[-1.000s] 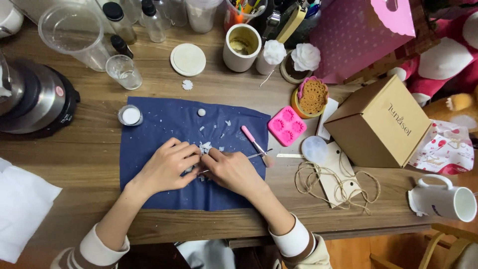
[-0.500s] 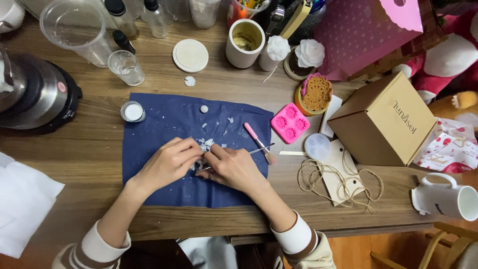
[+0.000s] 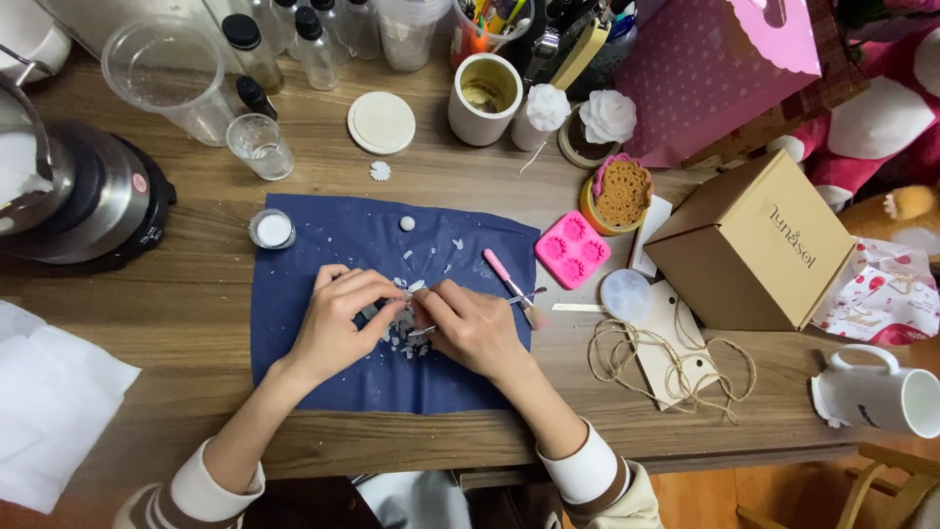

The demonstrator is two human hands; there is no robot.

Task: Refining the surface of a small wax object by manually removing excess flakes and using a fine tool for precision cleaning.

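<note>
At frame centre, a small white cast piece (image 3: pixel 399 315) is pinched by the left hand (image 3: pixel 338 323) and scraped with a thin metal tool (image 3: pixel 431 328) gripped in the right hand (image 3: pixel 470 328); a slip may chip it, scattering flakes off the blue cloth (image 3: pixel 294 323).

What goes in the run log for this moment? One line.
left hand: holds small white piece | right hand: works it with thin metal tool | surface: blue cloth | nearby: pink brush

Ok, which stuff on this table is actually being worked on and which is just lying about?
In use:
left hand and right hand, pinching a small white piece
thin metal tool
white chips
blue cloth

Lying about:
pink mould
pink brush
cardboard box
white mug
twine
</note>
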